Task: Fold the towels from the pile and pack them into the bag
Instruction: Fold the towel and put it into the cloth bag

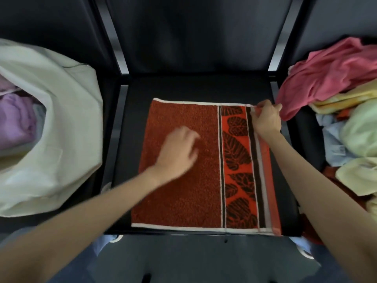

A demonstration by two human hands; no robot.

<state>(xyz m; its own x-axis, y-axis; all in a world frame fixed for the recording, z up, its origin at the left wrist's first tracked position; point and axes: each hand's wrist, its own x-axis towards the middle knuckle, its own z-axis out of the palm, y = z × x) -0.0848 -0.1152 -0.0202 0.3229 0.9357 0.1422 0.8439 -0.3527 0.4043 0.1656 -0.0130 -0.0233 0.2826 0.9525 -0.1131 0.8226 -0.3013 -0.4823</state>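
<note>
Rust-red terry fills the middle of the view: one towel (179, 170) lies flat on a black seat (130, 103), its right side banded in orange with dark leaf shapes and edged in white. Two bare forearms reach in from the near edge. The left hand (179, 152) rests on the plain red part of the towel, blurred, with its fingers loosely curled and nothing visibly held. The right hand (266, 119) is at the towel's far right corner, fingers and thumb pinching the white hem there.

Left of the left hand, well apart from the towel, one pale cream bag (61, 139) sits slumped with its mouth open; lilac cloth (18, 117) shows inside it. Just beyond and to the right of the right hand lies one pile of loose towels (342, 119): a pink one (330, 78) on top whose hanging corner comes close to the knuckles, then yellow, pale green and light blue pieces below it.

Dark upright panels with two pale metal bars (111, 37) rise behind the seat. Blue-grey fabric shows at the near edge, below the seat.
</note>
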